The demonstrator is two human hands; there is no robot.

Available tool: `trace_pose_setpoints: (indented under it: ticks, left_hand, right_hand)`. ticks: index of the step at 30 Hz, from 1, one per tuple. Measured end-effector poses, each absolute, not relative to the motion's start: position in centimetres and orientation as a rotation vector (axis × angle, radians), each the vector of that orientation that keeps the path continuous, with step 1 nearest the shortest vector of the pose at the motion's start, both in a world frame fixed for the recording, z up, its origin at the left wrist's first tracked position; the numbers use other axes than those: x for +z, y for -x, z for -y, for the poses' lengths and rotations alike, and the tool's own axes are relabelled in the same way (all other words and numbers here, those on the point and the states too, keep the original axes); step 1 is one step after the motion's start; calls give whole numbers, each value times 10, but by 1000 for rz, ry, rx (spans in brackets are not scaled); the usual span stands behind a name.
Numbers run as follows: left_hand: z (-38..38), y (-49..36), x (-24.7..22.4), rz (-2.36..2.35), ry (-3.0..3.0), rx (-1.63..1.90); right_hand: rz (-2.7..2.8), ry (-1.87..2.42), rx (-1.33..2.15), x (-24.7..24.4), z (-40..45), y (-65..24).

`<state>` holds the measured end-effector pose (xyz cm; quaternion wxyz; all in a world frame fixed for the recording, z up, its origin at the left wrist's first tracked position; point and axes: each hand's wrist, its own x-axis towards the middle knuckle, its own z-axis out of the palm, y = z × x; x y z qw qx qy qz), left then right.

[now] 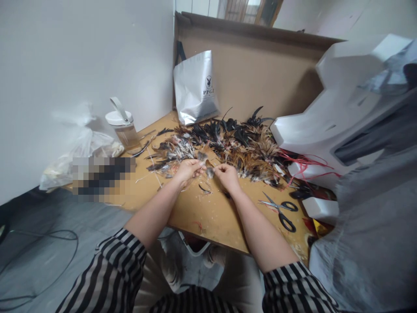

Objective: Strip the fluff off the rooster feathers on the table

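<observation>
My left hand (190, 170) and my right hand (227, 176) meet over the front of the wooden table, a small gap between them. Each has its fingers pinched together. Between the fingertips is a small brown and grey feather (209, 172), and both hands appear to grip it. Just beyond them spreads a big pile of feathers (234, 148), black at the back, brown at the right, with pale fluffy bases. One loose dark feather (204, 188) lies on the wood below my hands. To the right of my right hand, black-handled scissors (280, 210) lie with blades apart.
A silver bag (196, 89) stands behind the pile against a cardboard panel (260, 69). A lidded bottle (124, 128) and a plastic bag (84, 150) are at left. Red strings (304, 161) and white foam (302, 108) border the right side. The table's front edge (211, 240) faces me.
</observation>
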<state>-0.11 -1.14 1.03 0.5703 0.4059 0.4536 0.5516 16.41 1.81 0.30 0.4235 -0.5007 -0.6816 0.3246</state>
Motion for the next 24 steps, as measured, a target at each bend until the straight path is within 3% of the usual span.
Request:
trace_pose_setpoints:
  ticks: [6,10,24]
  left_hand:
    - [11,-1,9,-1041,-885,1340]
    - [11,-1,9,-1034,-858,1342]
    - [10,2,8,-945,-758,1300]
  right_hand:
    - [2061,1506,445,5,-9,-161]
    - [2114,1595,380,8,-5,-155]
    - [1439,1267,1161,8,-14,-159]
